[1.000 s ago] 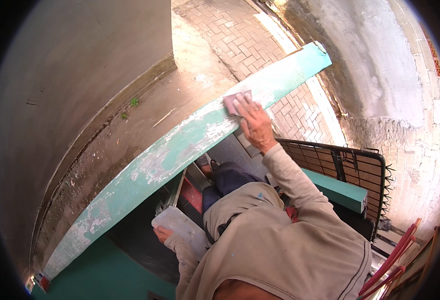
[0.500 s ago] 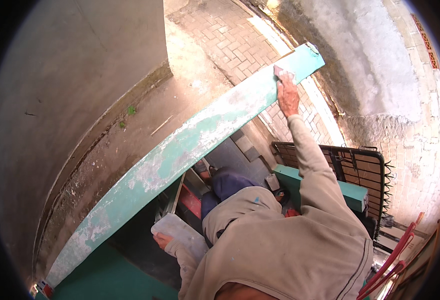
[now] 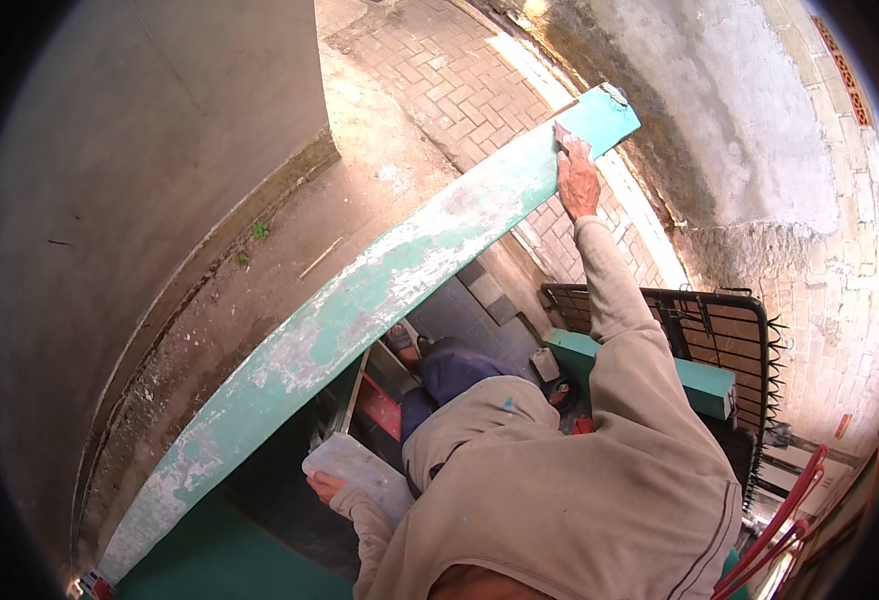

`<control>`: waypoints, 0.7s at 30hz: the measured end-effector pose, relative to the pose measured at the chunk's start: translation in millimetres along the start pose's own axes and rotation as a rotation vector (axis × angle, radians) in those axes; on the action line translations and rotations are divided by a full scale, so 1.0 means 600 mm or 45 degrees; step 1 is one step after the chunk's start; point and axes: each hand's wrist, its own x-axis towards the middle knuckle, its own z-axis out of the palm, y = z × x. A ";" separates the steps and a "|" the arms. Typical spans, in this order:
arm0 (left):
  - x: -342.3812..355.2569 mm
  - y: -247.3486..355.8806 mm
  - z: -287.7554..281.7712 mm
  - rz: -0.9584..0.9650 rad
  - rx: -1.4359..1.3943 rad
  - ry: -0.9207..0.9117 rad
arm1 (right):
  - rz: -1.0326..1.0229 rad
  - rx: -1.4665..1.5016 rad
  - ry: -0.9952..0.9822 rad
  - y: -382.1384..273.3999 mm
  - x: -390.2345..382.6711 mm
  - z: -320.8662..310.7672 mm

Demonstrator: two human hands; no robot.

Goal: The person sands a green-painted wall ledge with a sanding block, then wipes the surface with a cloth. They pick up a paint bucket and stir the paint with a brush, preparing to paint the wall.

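While the right arm reaches outward in a beige sleeve point(image 3: 605, 265), the right hand point(image 3: 578, 182) presses a small brown pad point(image 3: 562, 134) against a long turquoise board point(image 3: 360, 295), its fingers closed over the pad; the point of contact lies near the board's far end, with a short, smoother stretch just beyond the grip and a long, patchy run — pale scuffs breaking through the paint — slanting away below and to the left of it. Well below and to the left of that grip, close to the person's body, the left hand point(image 3: 327, 487) grasps the edge of a pale, flat block point(image 3: 365, 468); the undersides of its fingers are hidden. Below and to the right of the right hand's grip, a turquoise beam point(image 3: 700, 378) lies beside a black metal grille point(image 3: 678, 320); farther down on the same side stand red tubes point(image 3: 802, 488). Herringbone paving point(image 3: 460, 85) spreads above and to the left of the grip; farther left — and a little lower than the grip — a small green plant point(image 3: 260, 230) sprouts by the foot of a grey wall point(image 3: 180, 120).
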 end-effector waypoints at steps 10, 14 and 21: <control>-0.004 0.013 -0.011 0.029 0.012 0.000 | -0.615 0.359 -0.344 -0.315 -0.202 -0.051; 0.000 -0.007 -0.004 0.032 -0.106 -0.012 | -0.641 0.159 -0.298 -0.233 -0.128 -0.045; 0.003 0.005 -0.001 0.005 -0.013 -0.040 | -0.165 0.078 -0.322 -0.053 0.035 -0.037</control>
